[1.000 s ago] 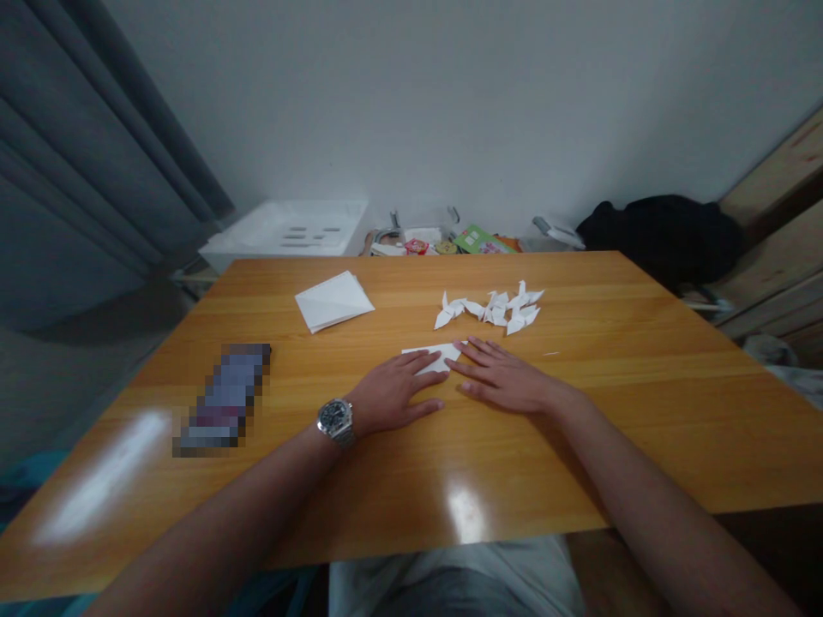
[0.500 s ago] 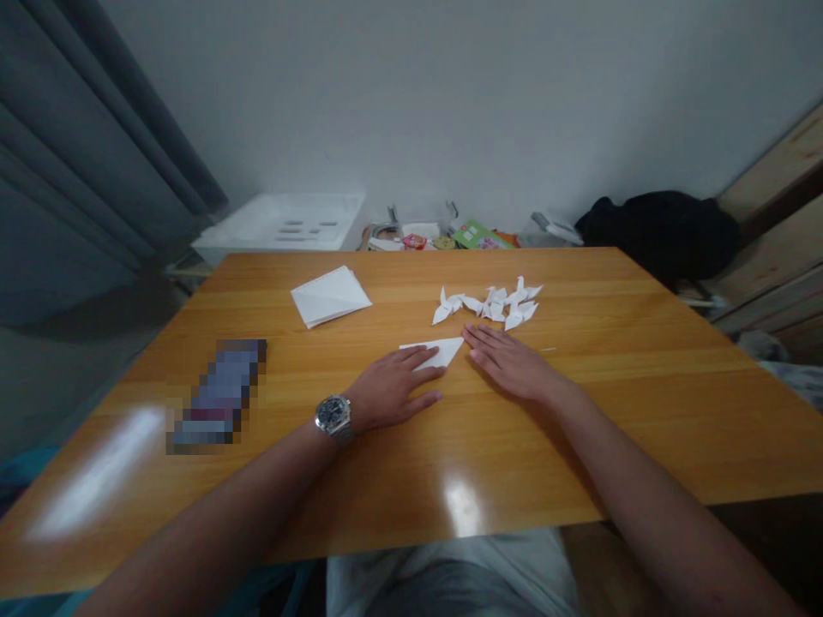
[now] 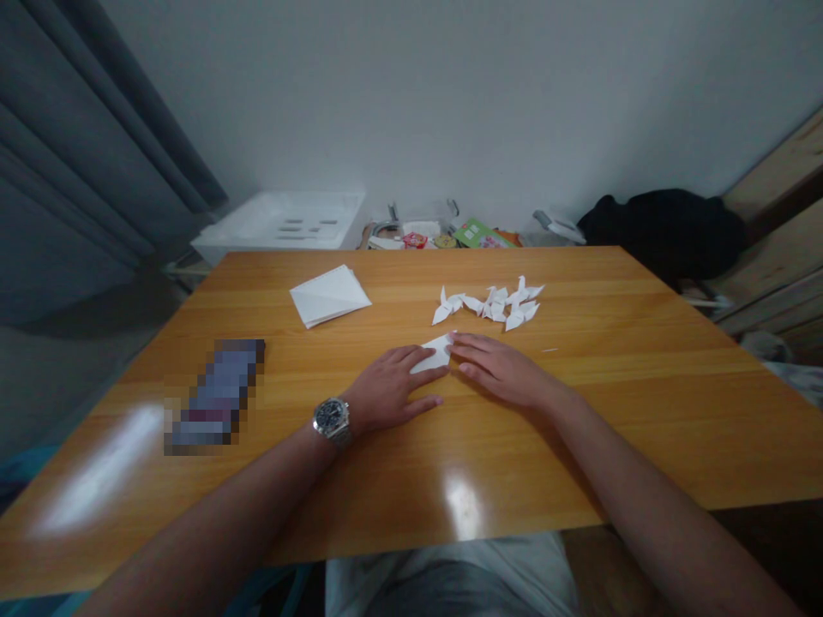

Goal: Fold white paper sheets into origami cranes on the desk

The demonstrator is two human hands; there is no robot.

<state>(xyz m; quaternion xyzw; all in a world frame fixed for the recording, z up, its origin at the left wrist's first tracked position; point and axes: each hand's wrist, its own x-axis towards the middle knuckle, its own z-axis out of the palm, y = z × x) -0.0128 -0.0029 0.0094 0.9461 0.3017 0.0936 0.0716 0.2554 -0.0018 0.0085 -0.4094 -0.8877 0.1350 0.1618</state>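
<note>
A small folded white paper (image 3: 435, 353) lies on the wooden table (image 3: 579, 411), partly under both hands. My left hand (image 3: 387, 392), with a watch on its wrist, rests flat with fingers stretched over the paper's left part. My right hand (image 3: 498, 370) lies flat too, its fingertips pressing on the paper's right end. Just behind them sits a cluster of several white paper cranes (image 3: 492, 304). A stack of white paper sheets (image 3: 329, 296) lies farther back on the left.
A blurred dark oblong object (image 3: 215, 394) lies on the table's left side. Behind the table are a white plastic box (image 3: 283, 224), small colourful clutter (image 3: 443, 237) and a black garment (image 3: 662, 230). A grey curtain (image 3: 70, 171) hangs at left.
My right hand slid away to the right, uncovering the paper's pointed tip, then came back left onto it. The paper now looks shorter. My left hand stayed put.
</note>
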